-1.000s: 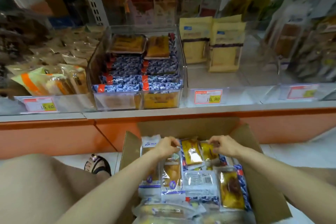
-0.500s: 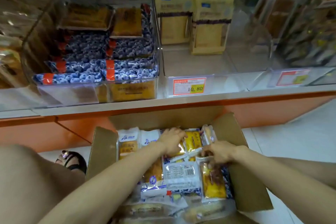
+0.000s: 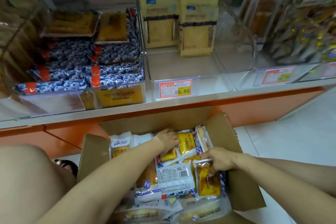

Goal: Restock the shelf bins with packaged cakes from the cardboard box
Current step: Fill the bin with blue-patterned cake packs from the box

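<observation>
Left hand [image 3: 168, 141] lies flat on a yellow plastic-wrapped cake [image 3: 187, 142]; right hand [image 3: 219, 160] pinches the top seam of a near-right clear-wrapped brown cake [image 3: 208, 182], likely light, squashy, slippery.

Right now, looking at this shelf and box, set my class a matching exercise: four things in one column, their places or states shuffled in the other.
1 blueberry-print packs
2 tan pouches
3 price tag
4 right hand

A on the front of the middle bin
B pinching a cake pack in the cardboard box
C upright at the back of the middle bin
D filling the left bin

Pairs: 1-D, 2-C, 3-A, 4-B
</observation>
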A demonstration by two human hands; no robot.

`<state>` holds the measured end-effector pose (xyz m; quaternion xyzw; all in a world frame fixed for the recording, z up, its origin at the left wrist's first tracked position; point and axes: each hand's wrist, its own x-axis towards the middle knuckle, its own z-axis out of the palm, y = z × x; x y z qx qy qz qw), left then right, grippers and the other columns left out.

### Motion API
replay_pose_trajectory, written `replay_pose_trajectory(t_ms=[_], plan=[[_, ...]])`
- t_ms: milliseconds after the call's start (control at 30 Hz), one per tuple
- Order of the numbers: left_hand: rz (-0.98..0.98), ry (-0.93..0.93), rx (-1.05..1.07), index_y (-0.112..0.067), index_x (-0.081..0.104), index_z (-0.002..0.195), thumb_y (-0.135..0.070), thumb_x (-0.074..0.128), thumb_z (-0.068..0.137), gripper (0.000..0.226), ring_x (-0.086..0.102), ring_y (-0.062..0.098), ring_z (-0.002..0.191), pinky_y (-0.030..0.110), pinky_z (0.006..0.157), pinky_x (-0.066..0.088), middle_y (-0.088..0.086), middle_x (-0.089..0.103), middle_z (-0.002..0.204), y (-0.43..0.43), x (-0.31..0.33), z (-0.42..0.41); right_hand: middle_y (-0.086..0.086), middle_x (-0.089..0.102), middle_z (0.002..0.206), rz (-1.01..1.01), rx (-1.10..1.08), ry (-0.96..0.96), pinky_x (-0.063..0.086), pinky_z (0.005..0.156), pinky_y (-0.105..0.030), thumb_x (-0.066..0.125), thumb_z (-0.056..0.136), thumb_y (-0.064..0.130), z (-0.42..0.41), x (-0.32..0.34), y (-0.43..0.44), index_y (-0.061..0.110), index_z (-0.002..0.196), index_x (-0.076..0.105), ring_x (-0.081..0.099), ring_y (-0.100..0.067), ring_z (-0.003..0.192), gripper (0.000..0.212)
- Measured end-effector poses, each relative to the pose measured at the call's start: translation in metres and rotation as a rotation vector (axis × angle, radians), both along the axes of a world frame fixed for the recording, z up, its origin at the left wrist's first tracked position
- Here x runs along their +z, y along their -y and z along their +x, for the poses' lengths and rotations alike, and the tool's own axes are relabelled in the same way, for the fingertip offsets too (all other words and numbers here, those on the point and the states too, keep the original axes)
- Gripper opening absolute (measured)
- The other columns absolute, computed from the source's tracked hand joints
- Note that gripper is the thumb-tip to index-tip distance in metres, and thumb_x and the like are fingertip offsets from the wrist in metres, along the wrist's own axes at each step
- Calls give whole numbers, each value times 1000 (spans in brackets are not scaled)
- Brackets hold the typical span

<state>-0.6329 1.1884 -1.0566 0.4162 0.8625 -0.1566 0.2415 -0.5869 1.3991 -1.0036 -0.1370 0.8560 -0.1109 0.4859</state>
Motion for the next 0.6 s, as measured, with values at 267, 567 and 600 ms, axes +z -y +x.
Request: replay_pose_trajectory(t_ms=[267, 567, 600], plan=[[195, 99, 128, -19, 45, 110, -5, 50, 86, 28, 40, 27, 111, 34, 98, 27, 8, 57, 110, 13, 28, -6, -3, 64, 110, -52, -67, -20, 46, 87, -30, 78, 74, 21, -6, 12, 0, 21, 109, 63, 56, -22, 103, 38], [489, 70, 132, -18, 43, 95, -22, 57, 84, 18, 52, 24, 84, 33, 84, 28, -1, 54, 83, 21, 83, 0, 1, 62, 106, -355, -209, -154, 47, 76, -30, 78, 75, 18, -23, 76, -7, 42, 98, 42, 60, -16, 91, 49], [521, 94, 162, -18, 43, 96, -24, 59, 85, 20, 52, 24, 82, 33, 78, 31, -3, 52, 82, 24, 91, 3, 2, 61, 106, -389, -217, -160, 49, 76, -29, 77, 75, 19, -24, 85, -6, 41, 105, 42, 61, -14, 90, 51]])
